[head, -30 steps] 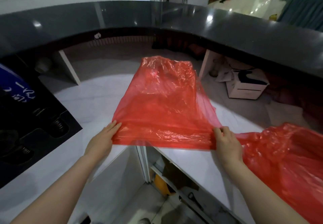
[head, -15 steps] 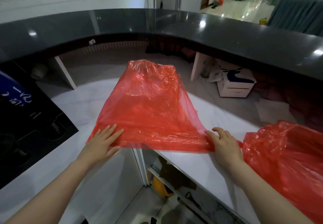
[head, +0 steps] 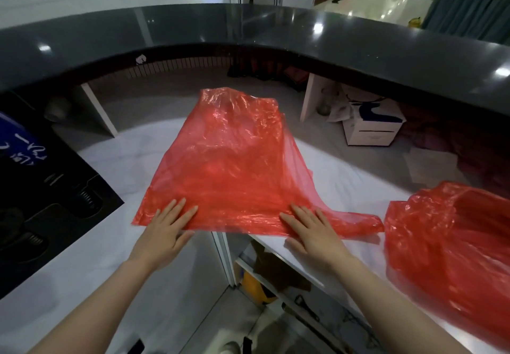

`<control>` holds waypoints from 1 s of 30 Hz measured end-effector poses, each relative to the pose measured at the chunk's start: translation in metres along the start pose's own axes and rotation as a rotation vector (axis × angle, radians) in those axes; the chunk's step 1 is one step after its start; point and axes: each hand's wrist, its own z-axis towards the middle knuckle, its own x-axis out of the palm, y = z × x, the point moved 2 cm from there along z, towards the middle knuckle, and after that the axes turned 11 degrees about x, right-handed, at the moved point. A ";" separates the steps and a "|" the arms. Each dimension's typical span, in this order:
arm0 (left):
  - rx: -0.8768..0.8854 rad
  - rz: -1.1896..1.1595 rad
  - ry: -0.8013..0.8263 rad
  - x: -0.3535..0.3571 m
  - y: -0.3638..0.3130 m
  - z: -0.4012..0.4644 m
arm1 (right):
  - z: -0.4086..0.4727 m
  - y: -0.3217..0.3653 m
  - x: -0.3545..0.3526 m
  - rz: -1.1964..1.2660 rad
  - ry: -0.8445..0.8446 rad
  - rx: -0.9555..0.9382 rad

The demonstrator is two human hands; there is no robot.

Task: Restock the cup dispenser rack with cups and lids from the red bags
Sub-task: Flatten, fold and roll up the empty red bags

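A flattened, empty-looking red plastic bag [head: 231, 168] lies spread on the white curved counter [head: 138, 154], its near edge hanging over the inner gap. My left hand [head: 165, 229] rests palm down on its near left corner, fingers spread. My right hand [head: 309, 229] lies flat on the near right part, fingers spread too. A second red bag [head: 452, 243], crumpled and bulging, sits on the counter at the right. The black cup dispenser rack [head: 47, 196] with spring-loaded openings stands at the left edge. No cups or lids are visible.
A raised black glossy countertop [head: 276, 30] curves around the far side. Under it stand a white printer-like box [head: 369, 127] and white supports. Below the counter's inner edge are shelves with a yellow item [head: 254, 287] and tools.
Both hands went from pinching the bag's near edge to pressing flat on top of it. The bag has slid slightly left and lies flatter on the counter.
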 end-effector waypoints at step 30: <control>-0.270 -0.622 -0.701 -0.127 0.072 0.135 | 0.174 0.023 -0.156 0.816 -0.581 0.456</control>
